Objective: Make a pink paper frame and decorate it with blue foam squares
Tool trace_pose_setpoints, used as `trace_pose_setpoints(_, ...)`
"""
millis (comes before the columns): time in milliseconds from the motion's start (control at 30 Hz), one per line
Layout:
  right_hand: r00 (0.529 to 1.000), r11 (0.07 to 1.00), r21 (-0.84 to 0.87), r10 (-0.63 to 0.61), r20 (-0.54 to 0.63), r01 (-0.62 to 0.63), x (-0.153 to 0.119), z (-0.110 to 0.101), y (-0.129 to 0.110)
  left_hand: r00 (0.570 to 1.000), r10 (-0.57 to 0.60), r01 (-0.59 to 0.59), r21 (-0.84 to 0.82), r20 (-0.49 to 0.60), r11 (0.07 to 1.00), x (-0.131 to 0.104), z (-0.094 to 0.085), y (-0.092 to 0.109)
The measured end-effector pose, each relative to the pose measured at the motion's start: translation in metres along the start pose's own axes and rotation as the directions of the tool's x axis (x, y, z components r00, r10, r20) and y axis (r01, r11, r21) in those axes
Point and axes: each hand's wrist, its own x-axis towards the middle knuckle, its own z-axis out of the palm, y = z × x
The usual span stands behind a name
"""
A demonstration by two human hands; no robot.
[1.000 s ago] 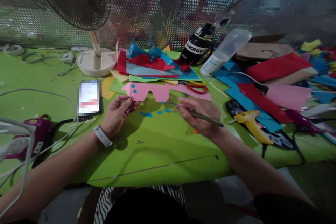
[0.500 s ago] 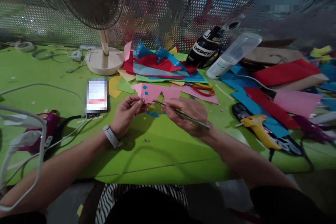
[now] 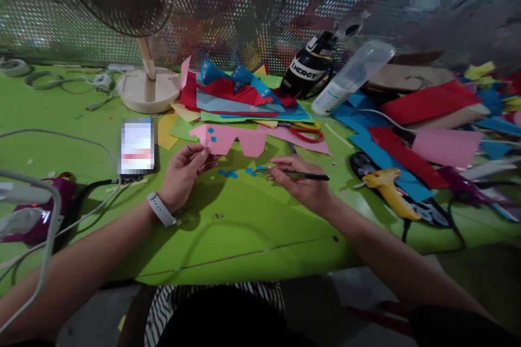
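My left hand pinches the left end of a pink paper cutout, shaped like a pair of glasses, and holds it up off the table. Small blue paper squares sit on the cutout's left part. In my right hand are dark tweezers, lying nearly level with the tips pointing left. Those tips are at a small group of blue paper bits on the green table. More blue bits lie closer to my left hand. Whether the tips grip a bit is too small to tell.
Behind the cutout lie stacked coloured papers and red-handled scissors. A fan and a phone stand to the left. On the right are a yellow glue gun, a black bottle and a clear bottle.
My right hand has moved the tweezers from the cutout down to the blue bits on the table. My left hand still holds the cutout. The whole view has shifted slightly.
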Motion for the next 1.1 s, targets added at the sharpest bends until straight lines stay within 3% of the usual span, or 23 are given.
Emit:
trace_pose_setpoints(200,0.982,0.973,0.135,0.189,0.012,-0.189,-0.003,0.001,0.006,1.0,-0.004,0.004,0.034,-0.011,0.999,0.0,0.0,0.001)
trace_pose_setpoints(467,0.898,0.836,0.351,0.438,0.039,-0.422,0.01,-0.002,0.014,1.0,-0.012,0.013,0.041,-0.007,0.999,0.0,0.0,0.002)
trace_pose_setpoints(933,0.89,0.771,0.468,0.45,0.077,-0.431,0.012,0.005,0.019,1.0,-0.008,0.008,0.031,0.002,0.999,-0.001,0.002,0.003)
trace_pose_setpoints(1100,0.905,0.782,0.499,0.426,0.01,-0.373,0.013,0.002,0.015,1.0,-0.008,0.008,0.03,0.009,1.0,-0.001,0.0,0.002)
